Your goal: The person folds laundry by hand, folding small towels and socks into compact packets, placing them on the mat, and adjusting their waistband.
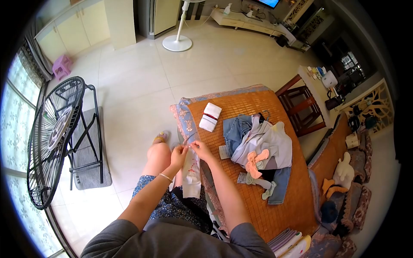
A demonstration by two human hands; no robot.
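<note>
My left hand (178, 155) and my right hand (200, 150) are close together above my lap, fingers pinched. Between them hangs a white cloth with red print (192, 174), its top edge at my fingertips. It drapes over my leg; its exact kind is unclear. Something thin shows just beyond my fingers, too small to make out. To the right of my hands, on the woven mat (232, 195), lies a heap of clothes: a pale grey top (269, 144), blue jeans (282, 185), an orange piece (256, 164) and pale green socks (269, 191).
A folded white bundle with a dark red band (211, 117) lies at the mat's far end. Folded cloths (286, 245) are stacked near my right elbow. A black folding chair (58, 137) stands on the left, a white fan (177, 43) ahead, a wooden chair (301, 103) at right.
</note>
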